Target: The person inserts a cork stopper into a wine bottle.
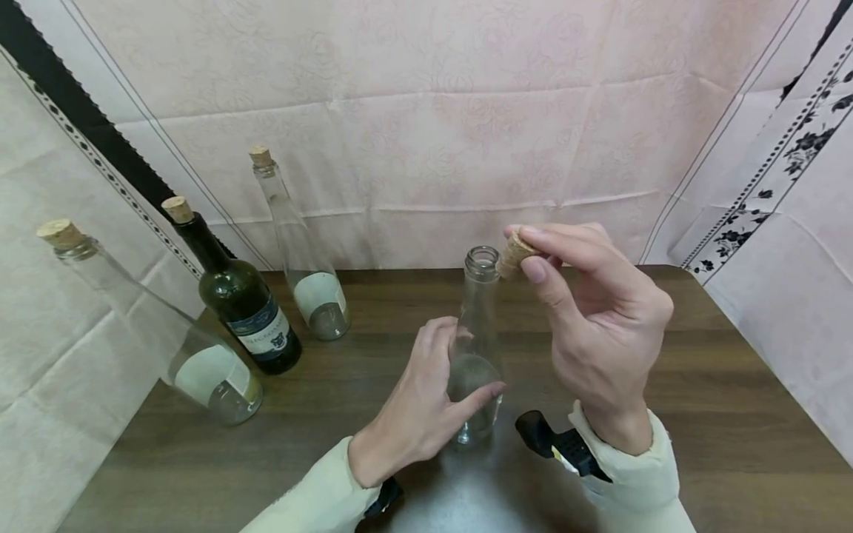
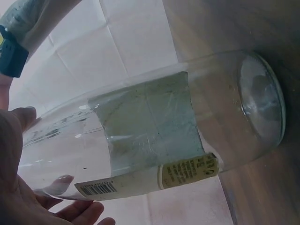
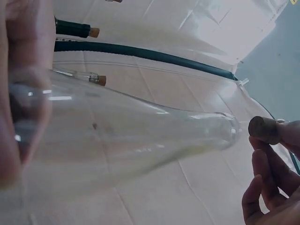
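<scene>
A clear glass bottle (image 1: 481, 314) stands upright on the table, its mouth uncorked. My left hand (image 1: 426, 400) grips its lower body, thumb in front and fingers behind. The left wrist view shows a pale label (image 2: 147, 126) with a barcode strip on that bottle (image 2: 225, 108). Between thumb and forefinger my right hand (image 1: 603, 326) pinches a cork (image 1: 513, 255), tilted just right of the bottle's mouth. From the right wrist, the cork (image 3: 263, 130) shows a small gap from the bottle's neck (image 3: 220, 129).
On the left stand three corked bottles: a large clear bottle (image 1: 213, 370), a dark green wine bottle (image 1: 246, 311) and a slimmer clear bottle (image 1: 316, 289). Pale cloth (image 1: 426, 148) hangs behind the brown wooden table (image 1: 720, 414).
</scene>
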`<state>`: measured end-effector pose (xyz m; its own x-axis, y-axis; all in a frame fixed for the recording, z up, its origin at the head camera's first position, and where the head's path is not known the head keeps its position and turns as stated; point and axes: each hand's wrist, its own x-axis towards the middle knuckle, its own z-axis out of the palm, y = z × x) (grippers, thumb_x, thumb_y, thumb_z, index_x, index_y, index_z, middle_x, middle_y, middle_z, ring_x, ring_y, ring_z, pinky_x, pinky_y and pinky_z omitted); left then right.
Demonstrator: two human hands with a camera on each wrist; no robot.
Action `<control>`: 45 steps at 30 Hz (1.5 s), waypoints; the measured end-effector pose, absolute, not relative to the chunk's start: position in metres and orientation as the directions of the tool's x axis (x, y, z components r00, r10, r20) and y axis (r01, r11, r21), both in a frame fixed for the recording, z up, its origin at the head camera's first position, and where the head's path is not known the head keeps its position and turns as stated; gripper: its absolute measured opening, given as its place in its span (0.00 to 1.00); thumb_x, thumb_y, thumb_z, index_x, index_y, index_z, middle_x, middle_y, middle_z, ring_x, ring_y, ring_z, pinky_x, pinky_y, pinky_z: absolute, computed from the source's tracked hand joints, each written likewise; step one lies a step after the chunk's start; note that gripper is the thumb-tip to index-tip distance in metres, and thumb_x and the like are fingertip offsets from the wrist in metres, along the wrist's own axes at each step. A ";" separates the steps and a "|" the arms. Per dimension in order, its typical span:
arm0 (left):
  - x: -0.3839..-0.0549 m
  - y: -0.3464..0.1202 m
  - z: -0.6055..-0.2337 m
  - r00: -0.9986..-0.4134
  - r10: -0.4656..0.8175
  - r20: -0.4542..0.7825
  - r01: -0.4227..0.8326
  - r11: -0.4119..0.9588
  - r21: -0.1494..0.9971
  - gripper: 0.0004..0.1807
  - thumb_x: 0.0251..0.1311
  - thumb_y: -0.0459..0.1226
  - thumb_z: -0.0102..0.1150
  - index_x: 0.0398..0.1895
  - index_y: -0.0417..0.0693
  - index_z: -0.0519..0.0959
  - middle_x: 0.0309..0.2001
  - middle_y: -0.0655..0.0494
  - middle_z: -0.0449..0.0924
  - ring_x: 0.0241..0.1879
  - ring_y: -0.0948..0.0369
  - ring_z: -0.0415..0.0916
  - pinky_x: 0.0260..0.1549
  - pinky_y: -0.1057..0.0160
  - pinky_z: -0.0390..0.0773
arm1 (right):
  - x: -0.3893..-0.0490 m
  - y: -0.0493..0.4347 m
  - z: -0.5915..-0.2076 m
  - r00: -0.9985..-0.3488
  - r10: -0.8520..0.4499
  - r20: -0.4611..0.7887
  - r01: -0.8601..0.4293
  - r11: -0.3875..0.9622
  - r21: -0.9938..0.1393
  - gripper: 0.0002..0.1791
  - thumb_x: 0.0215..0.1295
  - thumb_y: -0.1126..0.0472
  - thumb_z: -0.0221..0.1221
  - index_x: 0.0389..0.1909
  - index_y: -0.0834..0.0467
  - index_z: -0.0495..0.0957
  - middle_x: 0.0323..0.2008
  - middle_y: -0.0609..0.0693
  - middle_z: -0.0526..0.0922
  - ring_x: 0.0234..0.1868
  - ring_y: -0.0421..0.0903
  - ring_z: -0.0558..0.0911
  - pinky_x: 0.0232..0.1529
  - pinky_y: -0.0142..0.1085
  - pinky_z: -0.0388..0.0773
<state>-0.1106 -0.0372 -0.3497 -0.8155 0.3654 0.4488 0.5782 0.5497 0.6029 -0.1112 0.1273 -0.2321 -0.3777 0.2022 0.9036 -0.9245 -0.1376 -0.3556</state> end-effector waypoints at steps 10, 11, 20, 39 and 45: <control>-0.109 -0.037 -0.351 -0.775 0.397 0.491 0.629 0.560 0.540 0.36 0.62 0.60 0.64 0.65 0.51 0.67 0.64 0.58 0.67 0.65 0.62 0.65 0.65 0.60 0.71 | -0.114 0.113 -0.232 -0.360 0.154 0.920 -0.929 0.031 -0.369 0.08 0.63 0.75 0.64 0.42 0.74 0.85 0.46 0.55 0.90 0.46 0.50 0.85 0.48 0.36 0.75; -0.109 -0.037 -0.351 -0.773 0.398 0.493 0.631 0.563 0.534 0.36 0.62 0.61 0.64 0.65 0.51 0.67 0.64 0.58 0.67 0.65 0.62 0.65 0.65 0.59 0.71 | -0.114 0.113 -0.232 -0.364 0.142 0.921 -0.926 0.049 -0.373 0.08 0.63 0.75 0.64 0.42 0.74 0.85 0.46 0.55 0.90 0.47 0.50 0.85 0.49 0.37 0.75; -0.109 -0.039 -0.350 -0.783 0.400 0.477 0.620 0.572 0.537 0.37 0.63 0.60 0.63 0.67 0.51 0.66 0.64 0.58 0.67 0.64 0.61 0.65 0.64 0.58 0.72 | -0.114 0.118 -0.233 -0.436 0.038 0.899 -0.887 0.149 -0.437 0.10 0.66 0.74 0.62 0.45 0.69 0.85 0.43 0.56 0.88 0.43 0.46 0.79 0.47 0.36 0.74; -0.111 -0.037 -0.349 -0.774 0.405 0.487 0.631 0.564 0.533 0.36 0.61 0.56 0.68 0.65 0.51 0.66 0.59 0.59 0.70 0.60 0.63 0.66 0.61 0.61 0.72 | -0.114 0.124 -0.232 -0.397 -0.035 0.917 -0.898 0.222 -0.381 0.10 0.68 0.68 0.63 0.46 0.67 0.86 0.42 0.56 0.90 0.47 0.46 0.81 0.52 0.38 0.73; -0.113 -0.037 -0.349 -0.781 0.402 0.477 0.622 0.561 0.545 0.36 0.61 0.56 0.68 0.65 0.50 0.66 0.60 0.59 0.70 0.60 0.63 0.66 0.61 0.60 0.72 | -0.117 0.121 -0.233 -0.388 -0.016 0.921 -0.908 0.176 -0.380 0.10 0.68 0.67 0.63 0.45 0.69 0.85 0.41 0.56 0.90 0.51 0.50 0.78 0.62 0.45 0.69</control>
<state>-0.1133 -0.0370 -0.3490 -0.7811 0.4025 0.4773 0.6225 0.5613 0.5454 -0.1168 0.1214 -0.2328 -0.3885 -0.0164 0.9213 -0.9082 0.1756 -0.3798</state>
